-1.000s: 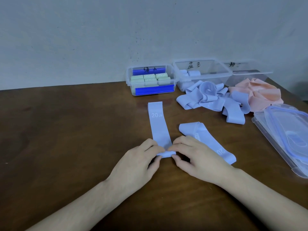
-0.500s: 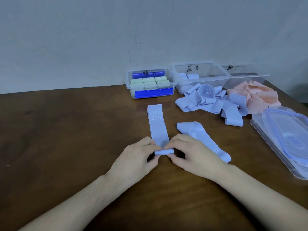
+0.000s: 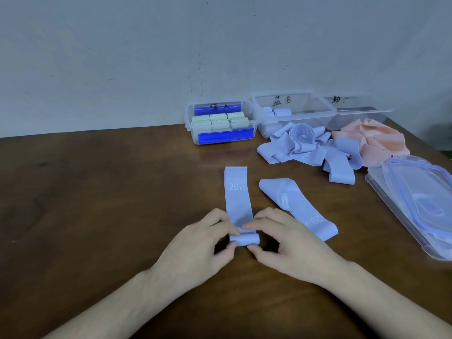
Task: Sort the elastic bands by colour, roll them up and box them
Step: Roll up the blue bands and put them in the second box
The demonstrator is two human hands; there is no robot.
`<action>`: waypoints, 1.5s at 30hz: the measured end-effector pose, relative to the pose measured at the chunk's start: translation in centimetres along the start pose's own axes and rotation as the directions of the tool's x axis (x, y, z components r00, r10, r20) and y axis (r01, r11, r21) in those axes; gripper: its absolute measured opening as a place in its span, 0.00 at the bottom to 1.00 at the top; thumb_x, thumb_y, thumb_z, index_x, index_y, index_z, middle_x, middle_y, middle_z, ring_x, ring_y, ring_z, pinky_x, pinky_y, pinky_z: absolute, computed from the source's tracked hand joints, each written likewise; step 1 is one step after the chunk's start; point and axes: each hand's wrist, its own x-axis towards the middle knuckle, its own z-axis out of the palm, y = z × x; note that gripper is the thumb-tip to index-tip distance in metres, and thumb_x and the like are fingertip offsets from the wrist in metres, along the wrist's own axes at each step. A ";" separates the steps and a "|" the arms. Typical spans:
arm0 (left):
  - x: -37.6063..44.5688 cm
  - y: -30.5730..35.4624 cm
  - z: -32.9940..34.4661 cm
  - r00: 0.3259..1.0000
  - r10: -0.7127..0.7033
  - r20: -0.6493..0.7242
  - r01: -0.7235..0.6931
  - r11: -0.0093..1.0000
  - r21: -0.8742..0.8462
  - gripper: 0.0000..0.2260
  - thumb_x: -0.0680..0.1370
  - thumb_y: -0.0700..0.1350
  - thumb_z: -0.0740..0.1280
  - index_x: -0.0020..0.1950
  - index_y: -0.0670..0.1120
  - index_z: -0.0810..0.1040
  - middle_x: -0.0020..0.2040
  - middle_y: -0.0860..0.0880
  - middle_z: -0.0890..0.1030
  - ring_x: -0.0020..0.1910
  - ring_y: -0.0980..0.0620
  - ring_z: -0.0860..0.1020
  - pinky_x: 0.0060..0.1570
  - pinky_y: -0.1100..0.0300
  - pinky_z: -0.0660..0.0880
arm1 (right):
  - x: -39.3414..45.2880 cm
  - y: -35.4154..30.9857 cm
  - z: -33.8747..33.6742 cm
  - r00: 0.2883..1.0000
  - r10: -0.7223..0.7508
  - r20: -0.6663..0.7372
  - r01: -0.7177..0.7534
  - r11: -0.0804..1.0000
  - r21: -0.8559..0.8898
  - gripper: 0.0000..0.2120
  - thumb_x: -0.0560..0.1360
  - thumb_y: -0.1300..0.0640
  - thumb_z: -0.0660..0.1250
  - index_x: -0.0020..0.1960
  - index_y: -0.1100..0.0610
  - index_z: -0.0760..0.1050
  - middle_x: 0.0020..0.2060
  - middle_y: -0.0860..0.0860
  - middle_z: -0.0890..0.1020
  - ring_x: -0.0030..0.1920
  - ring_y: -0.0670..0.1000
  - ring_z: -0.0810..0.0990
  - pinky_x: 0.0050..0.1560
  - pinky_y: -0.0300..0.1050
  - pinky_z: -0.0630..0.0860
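Observation:
A light blue band marked 20 LB (image 3: 237, 192) lies flat on the brown table (image 3: 97, 204), its near end curled into a small roll. My left hand (image 3: 198, 248) and my right hand (image 3: 288, 243) both pinch that roll from either side. A second blue band (image 3: 297, 207) lies flat just right of my right hand. A pile of blue bands (image 3: 308, 149) and a pile of pink bands (image 3: 374, 140) lie at the back right. Three clear boxes stand by the wall: one with green rolls (image 3: 220, 122), one with a few blue rolls (image 3: 293, 113), and one behind the pink pile (image 3: 359, 113).
Clear lids with blue rims (image 3: 415, 206) are stacked at the right edge of the table. A pale wall (image 3: 171, 57) rises behind the boxes.
Both hands have rolled the near end of the blue band a little further, so the roll looks thicker. The flat part has shortened slightly.

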 end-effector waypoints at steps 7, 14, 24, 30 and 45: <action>-0.1 0.1 0.0 1.000 0.015 0.000 -0.015 1.000 -0.012 0.11 0.79 0.53 0.66 0.60 0.54 0.78 0.56 0.62 0.71 0.39 0.64 0.73 0.37 0.75 0.67 | 0.3 0.1 0.3 1.000 -0.016 -0.001 0.016 1.000 -0.019 0.11 0.77 0.48 0.66 0.59 0.44 0.78 0.52 0.37 0.74 0.52 0.44 0.76 0.49 0.44 0.77; 0.2 -0.5 0.0 1.000 0.021 -0.001 -0.021 1.000 -0.017 0.09 0.78 0.51 0.65 0.57 0.54 0.80 0.54 0.61 0.75 0.35 0.62 0.72 0.36 0.76 0.67 | 0.7 0.2 0.5 0.999 -0.014 -0.052 0.011 0.998 -0.064 0.14 0.77 0.46 0.66 0.60 0.48 0.80 0.52 0.38 0.75 0.51 0.44 0.75 0.50 0.42 0.76; 0.8 -1.0 0.1 0.999 0.024 -0.042 -0.024 1.000 -0.013 0.10 0.80 0.51 0.64 0.61 0.55 0.77 0.56 0.62 0.71 0.37 0.58 0.74 0.37 0.70 0.71 | 1.2 0.5 0.6 0.996 -0.032 -0.084 0.027 0.998 -0.056 0.08 0.78 0.49 0.67 0.56 0.46 0.78 0.50 0.38 0.76 0.49 0.43 0.75 0.49 0.44 0.76; 1.1 -1.3 0.4 0.997 0.050 -0.057 -0.049 0.999 0.021 0.10 0.79 0.50 0.63 0.58 0.54 0.78 0.56 0.60 0.72 0.33 0.58 0.72 0.35 0.66 0.74 | 1.8 0.9 0.8 0.995 0.016 -0.096 -0.023 0.997 -0.073 0.13 0.79 0.46 0.64 0.58 0.48 0.80 0.51 0.39 0.77 0.50 0.44 0.75 0.51 0.42 0.76; 1.9 -2.1 0.3 0.996 0.034 -0.081 -0.031 0.999 0.028 0.10 0.78 0.48 0.68 0.59 0.53 0.80 0.57 0.61 0.73 0.32 0.64 0.69 0.35 0.72 0.70 | 2.7 1.2 0.4 0.996 0.031 -0.088 -0.040 0.994 -0.099 0.12 0.78 0.46 0.62 0.56 0.48 0.79 0.50 0.39 0.77 0.51 0.44 0.74 0.50 0.43 0.75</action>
